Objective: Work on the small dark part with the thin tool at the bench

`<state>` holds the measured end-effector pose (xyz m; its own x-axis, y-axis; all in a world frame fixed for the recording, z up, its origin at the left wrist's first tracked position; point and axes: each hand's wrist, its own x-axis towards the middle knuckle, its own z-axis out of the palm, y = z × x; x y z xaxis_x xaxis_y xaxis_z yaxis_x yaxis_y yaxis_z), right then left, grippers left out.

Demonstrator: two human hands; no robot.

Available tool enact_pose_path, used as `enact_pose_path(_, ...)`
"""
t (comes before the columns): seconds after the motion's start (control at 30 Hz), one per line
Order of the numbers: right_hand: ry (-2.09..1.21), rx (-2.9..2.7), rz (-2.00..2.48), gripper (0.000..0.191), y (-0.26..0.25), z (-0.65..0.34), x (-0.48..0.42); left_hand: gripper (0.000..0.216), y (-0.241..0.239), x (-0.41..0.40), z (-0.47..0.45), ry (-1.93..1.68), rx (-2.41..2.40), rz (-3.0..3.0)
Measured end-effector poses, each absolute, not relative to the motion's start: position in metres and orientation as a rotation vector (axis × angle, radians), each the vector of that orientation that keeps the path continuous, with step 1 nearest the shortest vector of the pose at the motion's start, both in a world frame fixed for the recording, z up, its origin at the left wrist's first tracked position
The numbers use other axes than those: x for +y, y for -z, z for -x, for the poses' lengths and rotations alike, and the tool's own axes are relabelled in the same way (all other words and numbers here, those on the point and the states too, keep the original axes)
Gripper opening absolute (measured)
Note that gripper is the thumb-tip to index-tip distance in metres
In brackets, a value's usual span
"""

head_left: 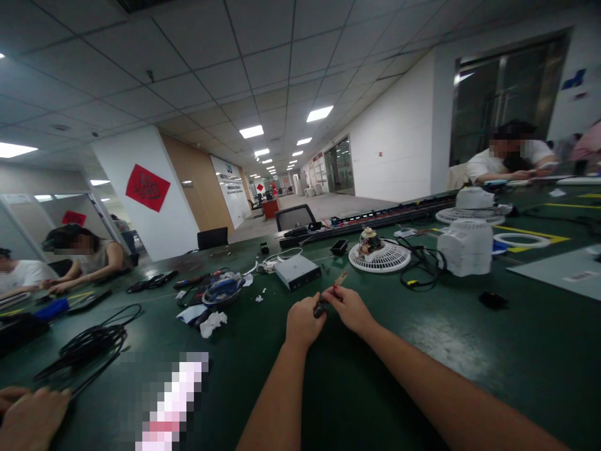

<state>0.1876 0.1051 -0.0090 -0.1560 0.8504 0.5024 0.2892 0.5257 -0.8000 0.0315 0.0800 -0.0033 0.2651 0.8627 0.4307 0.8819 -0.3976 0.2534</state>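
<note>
Over the middle of the green table, my left hand [303, 321] is closed around a small dark rounded piece [320, 309], whose kind I cannot make out. Beside it, my right hand [351, 309] pinches a small part with a thin tan strip [341, 277] sticking out beyond the fingertips and a bit of red near them. Both hands almost touch, fingertips facing each other. Just beyond them lies a silver box-shaped drive [297, 270] with a dark front. A white fan grille [380, 255] with a bare motor [370, 240] on it rests behind to the right.
White plastic housings [466, 247] and a black cable [425, 269] lie right. A cluttered bowl [223, 288], crumpled tissue [213, 324] and coiled black cable [96, 338] lie left. Another person's hand [35, 416] is at lower left. More people sit around the table.
</note>
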Motion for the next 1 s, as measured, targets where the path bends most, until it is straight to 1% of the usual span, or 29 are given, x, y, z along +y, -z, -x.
enact_pose_path(0.2,-0.722,-1.671,1.0,0.032,0.01,-0.187,0.106,0.041,0.003,0.08,-0.032,0.803,-1.671,2.484)
enact_pose_path(0.33,-0.765,-1.558,1.007,0.038,0.013,-0.188,0.111,0.047,0.002,0.08,-0.033,0.822,-1.681,2.478)
enact_pose_path(0.57,-0.898,-1.534,0.922,0.036,0.012,-0.184,0.11,0.046,-0.002,0.077,-0.034,0.791,-1.69,2.501)
enact_pose_path(0.73,-0.865,-1.568,0.914,0.037,0.011,-0.185,0.109,0.046,-0.002,0.077,-0.034,0.769,-1.725,2.482)
enact_pose_path(1.0,-0.87,-1.447,0.933,0.042,0.015,-0.188,0.116,0.046,0.0,0.078,-0.033,0.814,-1.659,2.477)
